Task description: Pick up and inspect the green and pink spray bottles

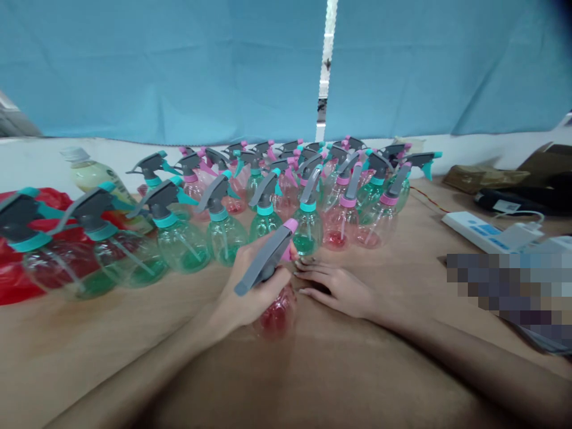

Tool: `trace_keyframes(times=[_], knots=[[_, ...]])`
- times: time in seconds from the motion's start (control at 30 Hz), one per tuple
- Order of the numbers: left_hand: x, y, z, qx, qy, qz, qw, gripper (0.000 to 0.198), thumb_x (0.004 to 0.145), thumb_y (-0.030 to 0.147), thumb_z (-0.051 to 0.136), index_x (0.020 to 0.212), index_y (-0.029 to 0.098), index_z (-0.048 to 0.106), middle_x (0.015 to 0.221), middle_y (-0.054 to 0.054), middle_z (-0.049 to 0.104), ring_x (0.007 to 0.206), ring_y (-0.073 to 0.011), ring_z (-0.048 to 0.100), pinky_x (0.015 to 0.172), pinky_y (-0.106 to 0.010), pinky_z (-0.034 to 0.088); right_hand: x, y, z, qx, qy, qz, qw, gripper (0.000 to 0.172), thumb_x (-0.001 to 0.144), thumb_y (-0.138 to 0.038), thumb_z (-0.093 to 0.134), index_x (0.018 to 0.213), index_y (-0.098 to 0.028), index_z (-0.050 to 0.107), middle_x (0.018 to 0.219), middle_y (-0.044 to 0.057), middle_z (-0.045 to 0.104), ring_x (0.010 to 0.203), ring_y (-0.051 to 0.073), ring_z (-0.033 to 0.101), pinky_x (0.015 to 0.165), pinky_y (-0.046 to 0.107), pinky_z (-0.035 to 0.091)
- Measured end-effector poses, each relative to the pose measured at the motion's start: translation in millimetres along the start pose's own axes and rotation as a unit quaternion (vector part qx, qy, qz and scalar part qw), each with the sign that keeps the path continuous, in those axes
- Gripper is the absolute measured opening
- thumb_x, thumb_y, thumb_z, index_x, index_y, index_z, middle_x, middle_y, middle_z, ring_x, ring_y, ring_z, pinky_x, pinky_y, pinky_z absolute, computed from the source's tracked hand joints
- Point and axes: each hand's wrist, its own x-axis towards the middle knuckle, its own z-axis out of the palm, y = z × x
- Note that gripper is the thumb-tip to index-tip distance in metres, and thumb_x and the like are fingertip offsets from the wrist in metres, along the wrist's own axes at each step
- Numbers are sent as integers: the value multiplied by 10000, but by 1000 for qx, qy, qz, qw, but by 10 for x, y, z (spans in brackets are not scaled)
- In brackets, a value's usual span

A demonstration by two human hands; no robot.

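Observation:
A pink spray bottle (274,313) with a grey and pink spray head stands upright at the near middle of the table. My left hand (252,286) is wrapped round its neck, just below the head. To the right of the bottle, my right hand (342,289) lies low over the table with its fingers spread and nothing in them. Its fingertips are close to the bottle; whether they touch it is unclear. Beyond both hands stand a green spray bottle (307,232) and a pink spray bottle (340,229).
Several more spray bottles (183,247) fill the table's middle and left. A red plastic bag (18,277) and a capped bottle (96,173) are at the left. On the right lie a white power strip (478,231), a black item (522,199) and a blurred-out object.

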Motion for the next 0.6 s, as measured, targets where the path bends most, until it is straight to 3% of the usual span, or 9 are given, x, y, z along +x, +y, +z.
trace_keyframes(times=[0.13,0.27,0.43,0.6], knots=[[-20,-47,13,3,8,-26,1000,252,721,160,473,941,241,567,582,57,425,475,-114,386,450,-234,360,5,0,3,-6,1,-2,1000,364,921,-367,442,1211,-177,552,1229,73,601,1200,188,495,1043,389,375],[-36,-100,39,26,16,-31,999,262,760,194,504,1011,239,565,645,36,507,543,-133,473,513,-249,420,3,8,11,-2,2,-3,1000,365,918,-368,447,1208,-175,555,1212,76,612,1198,192,498,1041,395,378],[-66,-144,56,14,24,-32,999,170,783,249,512,947,250,555,704,7,575,612,-162,552,579,-281,466,-14,23,15,9,11,-9,1000,331,915,-332,458,1194,-191,565,1231,72,599,1192,195,504,1031,400,387],[-63,-149,60,5,32,-36,999,83,783,256,516,862,245,540,685,15,577,614,-162,567,578,-282,479,-42,-97,-44,75,66,32,994,318,906,-343,480,1199,-242,554,1166,48,637,1074,193,589,922,384,475]])
